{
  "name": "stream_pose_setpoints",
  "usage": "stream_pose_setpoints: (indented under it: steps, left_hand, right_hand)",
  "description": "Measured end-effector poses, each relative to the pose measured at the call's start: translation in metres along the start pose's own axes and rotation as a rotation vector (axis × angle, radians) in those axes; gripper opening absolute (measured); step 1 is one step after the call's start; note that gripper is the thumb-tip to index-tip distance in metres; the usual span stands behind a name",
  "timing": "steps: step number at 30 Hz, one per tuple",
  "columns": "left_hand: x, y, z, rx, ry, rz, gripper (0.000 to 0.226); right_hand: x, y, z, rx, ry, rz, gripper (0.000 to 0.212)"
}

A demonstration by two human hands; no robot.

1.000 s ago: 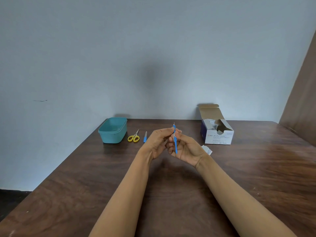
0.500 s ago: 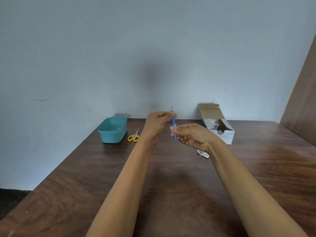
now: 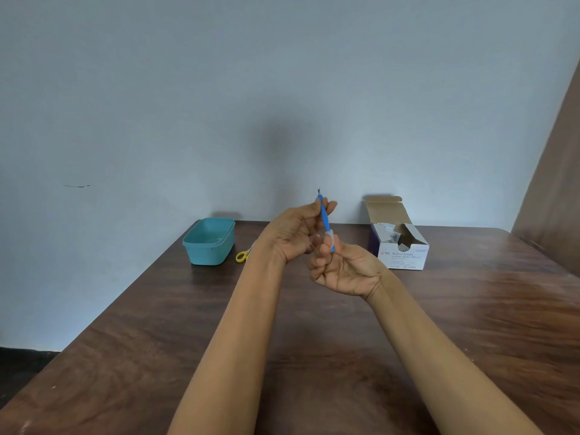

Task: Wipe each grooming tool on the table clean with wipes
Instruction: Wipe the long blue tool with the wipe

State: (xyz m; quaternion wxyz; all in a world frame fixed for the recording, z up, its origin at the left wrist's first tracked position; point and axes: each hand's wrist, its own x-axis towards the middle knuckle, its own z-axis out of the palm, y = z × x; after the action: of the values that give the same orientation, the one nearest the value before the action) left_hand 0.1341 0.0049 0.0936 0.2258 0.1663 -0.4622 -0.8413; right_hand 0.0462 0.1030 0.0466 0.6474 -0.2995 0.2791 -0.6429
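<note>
A thin blue cuticle tool (image 3: 324,217) with a small forked metal tip stands nearly upright above the table. My left hand (image 3: 296,233) pinches its upper part between thumb and fingers. My right hand (image 3: 340,266) pinches a small white wipe (image 3: 330,237) around the tool's lower end, palm turned up. Yellow-handled scissors (image 3: 242,255) lie on the table behind my left wrist, partly hidden by it.
A teal plastic tub (image 3: 209,241) stands at the back left of the brown wooden table (image 3: 470,309). An open box of alcohol swabs (image 3: 398,243) stands at the back right. A wall rises behind the table and a brown panel on the right.
Both hands have lifted the blue tool higher above the table. The wipe in my right hand has slid down to the tool's lower end. The second blue tool by the scissors is now hidden.
</note>
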Motion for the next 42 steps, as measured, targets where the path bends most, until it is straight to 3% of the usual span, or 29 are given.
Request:
stream_pose_setpoints:
  steps: [3, 6, 10, 15, 18, 21, 25, 28, 33, 38, 40, 42]
  left_hand:
    - [-0.003, 0.007, 0.002, 0.299, 0.053, 0.093, 0.018]
    - [-0.005, 0.011, 0.002, 0.493, 0.156, 0.223, 0.021]
    - [0.001, 0.005, 0.003, 0.465, 0.290, 0.384, 0.019]
    - [0.011, -0.014, 0.012, 0.372, 0.591, 0.467, 0.011]
    - [0.010, -0.018, 0.013, 0.362, 0.606, 0.453, 0.014]
    - [0.008, -0.006, 0.003, 0.345, 0.429, 0.276, 0.017]
    - [0.010, 0.010, -0.014, 0.103, 0.245, 0.049, 0.025]
    - [0.006, 0.008, -0.018, -0.030, 0.183, -0.039, 0.025]
    - [0.011, 0.022, -0.034, -0.151, 0.315, 0.105, 0.022]
    - [0.016, 0.054, -0.069, 0.324, 0.635, 0.344, 0.011]
    - [0.018, 0.066, -0.086, 0.502, 0.689, 0.405, 0.019]
    - [0.022, 0.076, -0.103, 0.685, 0.736, 0.452, 0.012]
  right_hand:
    - [-0.007, -0.012, -0.001, -0.272, 0.020, 0.019, 0.033]
    - [-0.012, -0.028, 0.008, -0.626, 0.194, 0.007, 0.012]
    - [-0.013, -0.033, 0.021, -0.890, 0.418, -0.094, 0.003]
    - [-0.002, -0.020, 0.022, -1.370, 0.831, -0.346, 0.013]
    - [0.007, -0.008, 0.025, -1.620, 0.967, -0.356, 0.014]
    - [0.002, -0.015, 0.030, -1.188, 0.768, -0.219, 0.012]
    - [-0.003, -0.022, 0.030, -0.488, 0.504, 0.113, 0.007]
    - [0.003, -0.014, 0.022, -0.249, 0.385, 0.139, 0.013]
    - [0.013, 0.004, 0.011, -0.202, 0.319, 0.151, 0.015]
    - [0.034, 0.014, -0.006, -0.326, 0.501, 0.076, 0.013]
    - [0.048, 0.016, -0.010, -0.362, 0.557, -0.029, 0.015]
    - [0.063, 0.020, -0.012, -0.430, 0.601, -0.123, 0.017]
